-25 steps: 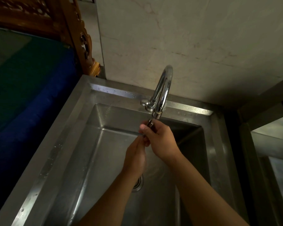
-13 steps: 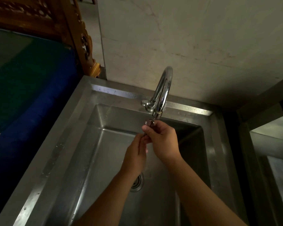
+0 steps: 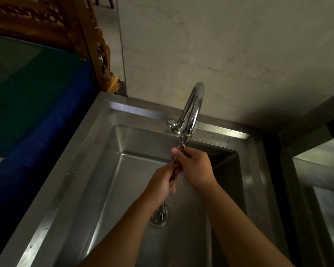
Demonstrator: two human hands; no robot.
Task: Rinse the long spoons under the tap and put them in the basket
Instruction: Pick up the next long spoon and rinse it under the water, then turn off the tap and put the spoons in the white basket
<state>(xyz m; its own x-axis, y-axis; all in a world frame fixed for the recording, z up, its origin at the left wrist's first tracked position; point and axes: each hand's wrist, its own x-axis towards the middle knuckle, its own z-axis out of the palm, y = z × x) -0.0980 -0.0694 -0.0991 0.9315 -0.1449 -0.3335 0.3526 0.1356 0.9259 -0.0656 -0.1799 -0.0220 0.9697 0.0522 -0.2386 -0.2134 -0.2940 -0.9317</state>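
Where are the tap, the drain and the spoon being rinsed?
tap (image 3: 193,105): head view, on the curved chrome spout.
drain (image 3: 160,218): head view, on its metal ring in the sink floor.
long spoon (image 3: 180,146): head view, on the end showing above the right hand (image 3: 195,166).

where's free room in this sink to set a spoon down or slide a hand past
Free: the basin floor left of the left hand, up to the sink wall, and the floor right of the right forearm. The wet left rim is bare too. Crowded: the middle, where both hands grip the spoons under the tap, above the drain.
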